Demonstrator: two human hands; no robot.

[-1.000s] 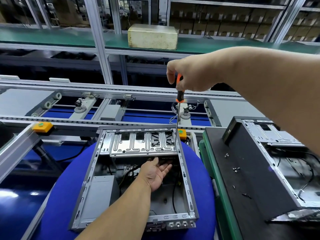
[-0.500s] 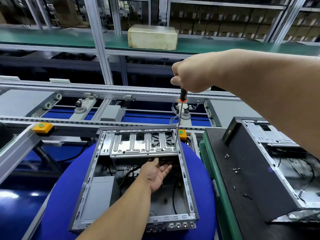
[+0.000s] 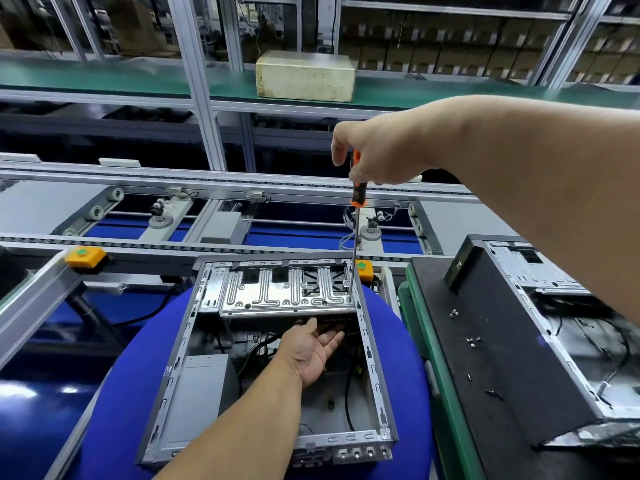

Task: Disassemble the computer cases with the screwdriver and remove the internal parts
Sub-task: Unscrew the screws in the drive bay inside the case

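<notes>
Two computer cases are in view: one open case [image 3: 273,344] lies on a round blue pad [image 3: 398,358] at 6 o'clock, and a second case [image 3: 540,327] rests on a black surface [image 3: 485,358] at 3 o'clock. One screwdriver [image 3: 356,216] with an orange and black handle stands upright, its tip on the ribbed metal bracket [image 3: 284,289] at the far right corner of the first case. The right hand [image 3: 381,150] grips the handle with fingers curled around it. The left hand [image 3: 313,351] lies palm up inside the case just under the bracket, fingers straight and holding nothing. Several loose screws [image 3: 472,341], at least six, are scattered on the black surface. One yellowed box [image 3: 304,76] sits on the green shelf at 12 o'clock
</notes>
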